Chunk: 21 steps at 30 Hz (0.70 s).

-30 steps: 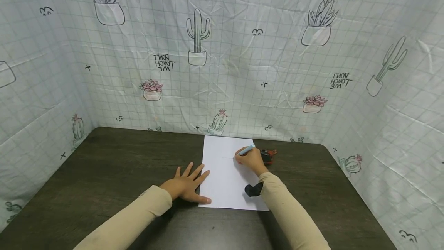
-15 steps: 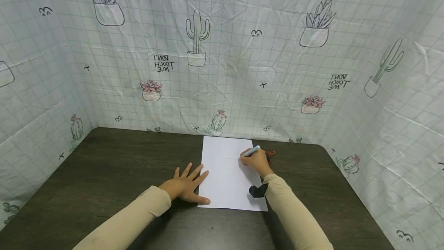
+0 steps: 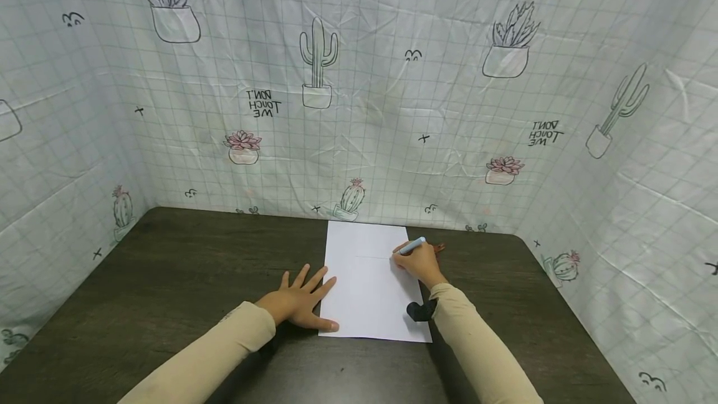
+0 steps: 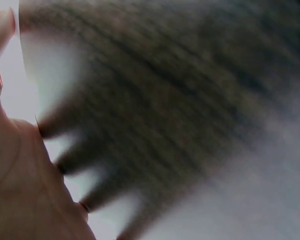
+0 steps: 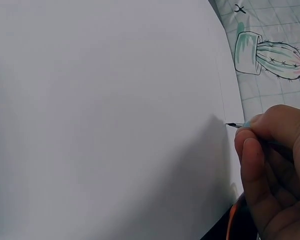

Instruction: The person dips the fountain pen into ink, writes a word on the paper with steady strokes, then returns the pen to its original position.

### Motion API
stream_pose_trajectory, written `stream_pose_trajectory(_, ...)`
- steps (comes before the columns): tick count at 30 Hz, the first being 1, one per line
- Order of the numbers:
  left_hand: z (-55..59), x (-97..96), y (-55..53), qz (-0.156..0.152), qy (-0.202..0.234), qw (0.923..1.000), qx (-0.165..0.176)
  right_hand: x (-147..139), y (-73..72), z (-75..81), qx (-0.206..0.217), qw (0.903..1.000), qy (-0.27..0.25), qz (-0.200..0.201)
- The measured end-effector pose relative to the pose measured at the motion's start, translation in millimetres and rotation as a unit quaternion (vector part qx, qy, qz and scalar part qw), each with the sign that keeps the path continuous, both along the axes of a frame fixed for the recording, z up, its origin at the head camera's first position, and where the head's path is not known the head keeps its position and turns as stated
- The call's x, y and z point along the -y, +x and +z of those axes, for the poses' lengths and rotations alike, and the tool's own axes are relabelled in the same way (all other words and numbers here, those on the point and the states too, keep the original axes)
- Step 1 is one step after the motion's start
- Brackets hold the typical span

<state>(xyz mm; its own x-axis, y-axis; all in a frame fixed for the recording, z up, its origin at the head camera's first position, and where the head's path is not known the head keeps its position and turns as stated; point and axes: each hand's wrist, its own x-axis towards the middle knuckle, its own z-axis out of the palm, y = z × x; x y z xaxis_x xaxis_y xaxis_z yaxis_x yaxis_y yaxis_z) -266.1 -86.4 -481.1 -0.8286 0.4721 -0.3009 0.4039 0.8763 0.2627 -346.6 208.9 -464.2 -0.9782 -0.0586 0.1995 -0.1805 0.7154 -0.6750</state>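
Note:
My right hand [image 3: 419, 264] pinches a light blue pen [image 3: 412, 245] between thumb and fingers. In the right wrist view the pen's dark, fine tip [image 5: 232, 124] meets the white sheet of paper [image 5: 115, 100]. A thin, faint line [image 3: 370, 257] runs across the upper part of the sheet and ends near the tip. My left hand [image 3: 300, 305] lies flat with fingers spread, its thumb and fingertips over the sheet's left edge. In the left wrist view the palm side of the left hand [image 4: 25, 175] appears, with the fingers partly blurred.
Behind the right hand lies a black and orange-red object [image 3: 440, 247], mostly hidden. A black wrist-worn piece [image 3: 421, 311] hangs over the paper's right edge. The dark wooden table [image 3: 224, 248] meets a cactus-print cloth [image 3: 381, 123] at the back and sides.
The right hand and pen have moved a little to the right, and the line has grown longer behind the tip. The black and orange-red object is now more covered. My left hand stays put.

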Motion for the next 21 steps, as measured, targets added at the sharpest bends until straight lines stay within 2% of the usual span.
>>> stream_pose_trajectory(5,9.1,0.6,7.1,0.001,-0.003,1.0000,0.001,2.6,-0.5,-1.0,0.001,1.0000,-0.006,-0.003)
stream_pose_trajectory(9,16.9,0.3,12.4,0.005,-0.002,1.0000,0.006,7.5,-2.0,-0.8,0.005,0.9987,-0.051,-0.006)
stream_pose_trajectory(12,16.1,0.4,11.7,0.008,-0.004,0.9999,0.010,13.9,-4.3,-0.4,0.010,0.9957,-0.091,-0.009)
stream_pose_trajectory(15,13.0,1.0,9.0,0.007,-0.002,0.9999,0.012,21.8,-7.2,0.7,0.010,0.9937,-0.111,-0.018)
stream_pose_trajectory(21,-0.3,0.9,0.0,0.003,0.002,0.9999,0.010,34.3,-14.4,-0.6,-0.001,0.9948,-0.093,-0.041)
